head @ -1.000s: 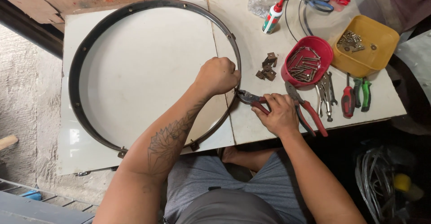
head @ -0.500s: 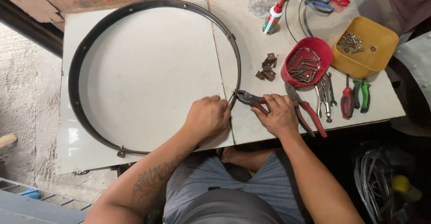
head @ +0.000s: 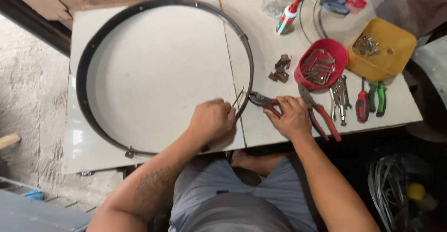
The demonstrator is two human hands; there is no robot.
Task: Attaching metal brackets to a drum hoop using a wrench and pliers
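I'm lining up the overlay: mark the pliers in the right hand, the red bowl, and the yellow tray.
pliers [head: 261, 100], head view, on the metal head just beside the hoop.
red bowl [head: 339, 49], head view, on its bare rim at the upper right.
yellow tray [head: 399, 50], head view, on its bare floor.

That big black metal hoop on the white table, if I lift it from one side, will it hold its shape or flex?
The black hoop looks like a thin, wide band, so it would probably flex and wobble when lifted by one edge. Lying flat on the table, it seems unlikely to roll and would likely slide on the smooth top. The small brackets along its rim, such as this bracket, might snag.
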